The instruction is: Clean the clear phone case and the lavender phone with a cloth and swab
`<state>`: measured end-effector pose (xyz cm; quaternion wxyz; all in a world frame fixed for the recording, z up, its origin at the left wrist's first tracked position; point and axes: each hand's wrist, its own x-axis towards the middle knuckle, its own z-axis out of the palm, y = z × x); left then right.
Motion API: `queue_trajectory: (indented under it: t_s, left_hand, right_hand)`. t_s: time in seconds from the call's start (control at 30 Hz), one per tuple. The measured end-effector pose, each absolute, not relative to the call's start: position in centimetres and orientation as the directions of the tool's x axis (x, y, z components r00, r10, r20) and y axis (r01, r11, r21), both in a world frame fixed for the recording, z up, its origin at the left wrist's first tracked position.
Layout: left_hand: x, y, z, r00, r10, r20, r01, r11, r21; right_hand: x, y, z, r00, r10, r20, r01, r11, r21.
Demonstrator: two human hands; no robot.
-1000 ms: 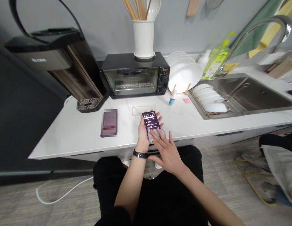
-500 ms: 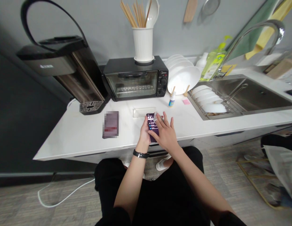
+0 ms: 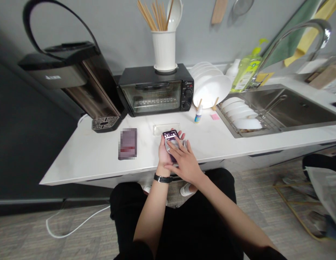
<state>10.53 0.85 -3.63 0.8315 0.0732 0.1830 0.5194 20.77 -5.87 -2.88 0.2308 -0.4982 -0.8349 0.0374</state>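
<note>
A phone (image 3: 170,134) with a lit screen rests in my left hand (image 3: 164,155), whose fingers wrap round it from beneath. My right hand (image 3: 186,160) lies over the screen and presses a white cloth or tissue (image 3: 170,145) against it with the fingertips. Behind the phone, a clear shallow tray (image 3: 158,130) lies on the white counter (image 3: 146,159). A small white bottle with a blue label (image 3: 198,115) stands to the right, beside a pink packet (image 3: 215,116).
At the back are a black toaster oven (image 3: 154,95), a tall dark dispenser (image 3: 94,83) and white plates (image 3: 211,88). A sink (image 3: 297,108) is at the right. A pixelated dark item (image 3: 127,143) lies on the left. A person's legs show at far right.
The phone has tilted and shifted slightly left in my left hand. My right hand has moved left and nearer me, bringing the white cloth from the screen's upper right to its middle.
</note>
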Motion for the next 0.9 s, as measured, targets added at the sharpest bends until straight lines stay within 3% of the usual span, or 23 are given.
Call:
queue_trajectory:
  t_s: [0.27,0.6,0.77,0.9]
  left_hand:
    - [10.3,0.9,-3.3,0.375,0.904,-0.205,-0.835,0.426,0.349]
    - [10.6,1.6,-3.5,0.455,0.849,-0.27,-0.793,0.524,0.311]
    - [10.9,1.6,-3.4,0.397,0.854,-0.335,-0.794,0.503,0.341]
    - [11.0,1.4,-3.5,0.333,0.893,-0.302,-0.821,0.432,0.372]
  right_hand:
    - [22.8,-10.5,-4.4,-0.332,0.885,0.326,0.851,0.431,-0.302]
    - [22.4,-4.8,-3.9,-0.121,0.929,0.35,0.917,0.24,-0.318]
    - [21.1,-2.3,-2.5,-0.135,0.933,0.335,0.892,0.262,-0.368]
    - [20.2,-2.0,-1.9,-0.227,0.914,0.337,0.857,0.352,-0.378]
